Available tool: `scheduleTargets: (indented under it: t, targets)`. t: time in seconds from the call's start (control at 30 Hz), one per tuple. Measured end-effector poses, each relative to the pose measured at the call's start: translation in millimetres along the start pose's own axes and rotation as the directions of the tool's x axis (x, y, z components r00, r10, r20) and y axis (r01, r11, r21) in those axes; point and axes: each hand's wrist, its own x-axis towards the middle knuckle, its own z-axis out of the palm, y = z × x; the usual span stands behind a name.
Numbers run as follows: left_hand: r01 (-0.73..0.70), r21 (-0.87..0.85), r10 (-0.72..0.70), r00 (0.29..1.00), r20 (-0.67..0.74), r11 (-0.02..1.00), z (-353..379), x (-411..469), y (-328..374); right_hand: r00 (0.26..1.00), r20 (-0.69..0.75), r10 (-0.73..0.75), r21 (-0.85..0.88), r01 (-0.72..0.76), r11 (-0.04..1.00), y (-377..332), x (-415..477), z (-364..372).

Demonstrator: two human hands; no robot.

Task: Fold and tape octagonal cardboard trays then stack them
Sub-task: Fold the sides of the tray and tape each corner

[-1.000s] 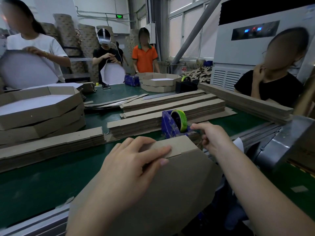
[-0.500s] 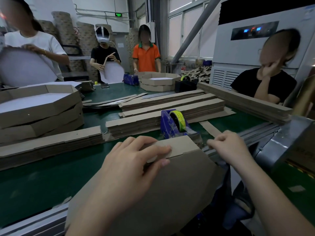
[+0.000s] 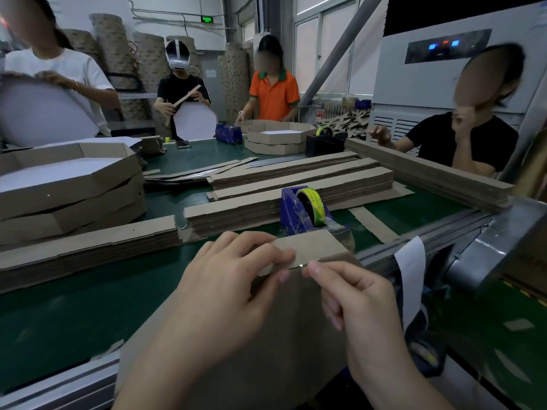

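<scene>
While the green table [image 3: 74, 306] is filling the view, the tray [image 3: 299, 329] is standing tilted on edge against its near rim, brown back facing us. The left hand [image 3: 233, 291] is draping over the top flap, fingers curling round it and clamping it down. The right hand [image 3: 358, 300] is right beside it, thumb and forefinger pinching the flap's corner, other fingers tucked under. The tape dispenser [image 3: 299, 211] is sitting just behind the flap.

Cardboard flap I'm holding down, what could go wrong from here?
The left hand pins the flap with its fingers; if they slip, the flap may spring open before the right hand, pinching at its edge, secures it. The tape dispenser sits just behind the flap, so a forward push could knock it.
</scene>
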Motion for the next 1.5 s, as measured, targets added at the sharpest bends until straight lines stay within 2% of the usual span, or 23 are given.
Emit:
scheduleTargets:
  t: [0.37, 0.57, 0.73, 0.83, 0.93, 1.03, 1.17, 1.33, 1.4, 1.5]
  targets:
    - [0.007, -0.018, -0.007, 1.0, 0.009, 1.0, -3, -1, 7, 0.993, -0.027, 0.114, -0.015, -0.115, 0.993, 1, 1, 0]
    - [0.008, 0.037, -0.014, 0.989, 0.148, 0.999, -10, -2, 4, 0.982, 0.107, 0.158, -0.156, -0.141, 0.978, -2, 4, -9]
    - [0.118, -0.043, -0.107, 0.974, 0.199, 0.992, -14, 4, 1, 0.94, 0.224, 0.258, -0.205, -0.214, 0.955, -7, 9, -13]
    - [0.195, -0.066, -0.186, 0.974, 0.13, 0.979, -12, 11, 10, 0.931, 0.266, 0.251, -0.223, -0.194, 0.955, -8, 11, -13]
    - [0.265, -0.004, -0.265, 0.964, 0.018, 0.964, -7, 17, 21, 0.927, 0.287, 0.24, -0.254, -0.168, 0.952, -9, 11, -11]
    - [0.295, -0.002, -0.295, 0.956, -0.009, 0.956, -3, 18, 22, 0.927, 0.289, 0.24, -0.28, -0.158, 0.947, -9, 14, -12]
    - [0.273, -0.037, -0.275, 0.961, -0.039, 0.961, -1, 16, 18, 0.921, 0.311, 0.237, -0.328, -0.13, 0.936, -14, 17, -12]
    - [0.209, 0.019, -0.206, 0.973, -0.102, 0.978, -2, 13, 13, 0.897, 0.321, 0.304, -0.488, -0.119, 0.865, 0, 17, -13]
    - [0.185, 0.048, -0.178, 0.977, -0.12, 0.982, -3, 12, 11, 0.935, 0.28, 0.218, -0.433, -0.079, 0.898, 6, 17, -16]
    - [0.162, 0.12, -0.152, 0.984, -0.088, 0.979, -3, 11, 7, 0.991, 0.134, -0.023, -0.214, 0.052, 0.975, -3, 27, -22]
